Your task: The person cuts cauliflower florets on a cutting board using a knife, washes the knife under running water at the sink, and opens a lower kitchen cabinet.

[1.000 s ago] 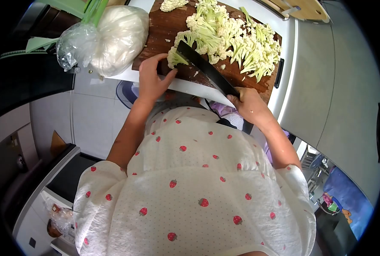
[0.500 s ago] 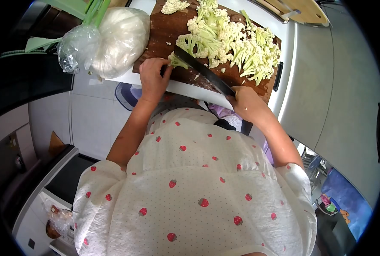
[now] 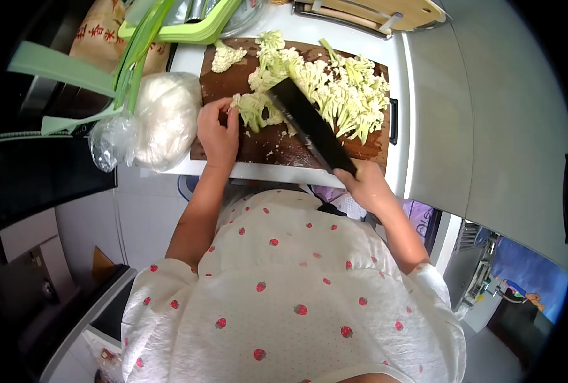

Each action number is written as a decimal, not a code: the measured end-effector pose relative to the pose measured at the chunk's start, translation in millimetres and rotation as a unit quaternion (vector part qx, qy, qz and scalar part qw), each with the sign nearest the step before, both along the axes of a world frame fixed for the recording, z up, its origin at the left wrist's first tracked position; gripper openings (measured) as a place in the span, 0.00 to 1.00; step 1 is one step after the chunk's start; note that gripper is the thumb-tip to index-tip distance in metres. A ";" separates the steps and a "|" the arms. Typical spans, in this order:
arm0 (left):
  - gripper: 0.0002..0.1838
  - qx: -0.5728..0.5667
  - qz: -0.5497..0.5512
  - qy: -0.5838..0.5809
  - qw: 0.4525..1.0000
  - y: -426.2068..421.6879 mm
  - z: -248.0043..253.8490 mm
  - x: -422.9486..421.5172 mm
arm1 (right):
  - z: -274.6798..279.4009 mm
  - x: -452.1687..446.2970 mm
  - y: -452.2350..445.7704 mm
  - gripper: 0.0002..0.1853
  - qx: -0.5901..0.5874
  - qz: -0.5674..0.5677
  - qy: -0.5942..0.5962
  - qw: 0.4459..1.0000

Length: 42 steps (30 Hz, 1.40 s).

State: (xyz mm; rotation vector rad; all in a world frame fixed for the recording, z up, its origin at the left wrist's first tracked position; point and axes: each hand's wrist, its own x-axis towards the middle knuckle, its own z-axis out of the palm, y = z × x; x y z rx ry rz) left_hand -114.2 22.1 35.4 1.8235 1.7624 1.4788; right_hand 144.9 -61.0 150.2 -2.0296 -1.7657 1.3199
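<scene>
Closely, the left hand (image 3: 218, 135) is pinching the floret's (image 3: 253, 108) left edge.
Opposite, the right hand (image 3: 368, 185) is gripping the knife (image 3: 310, 124), slanting up-left.

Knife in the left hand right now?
No, the right hand grips the knife, while the left hand is at the near-left edge of the cauliflower.

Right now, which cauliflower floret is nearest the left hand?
The floret at the left hand's fingertips, left of the knife; the other florets lie farther off.
</scene>
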 end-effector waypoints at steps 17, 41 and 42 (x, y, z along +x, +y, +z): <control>0.13 -0.148 -0.035 0.126 0.980 167.8 3.8 53.7 | -7.3 35.1 -47.8 0.13 0.051 -0.193 0.013 0.980; 0.12 -0.068 -0.065 0.012 0.995 -39.4 12.7 -17.0 | -45.3 -3.3 35.3 0.16 -0.144 0.046 0.051 0.987; 0.13 -0.057 -0.100 0.035 0.993 -35.3 6.9 -15.6 | -44.2 -4.9 30.7 0.16 -0.126 0.051 0.040 0.990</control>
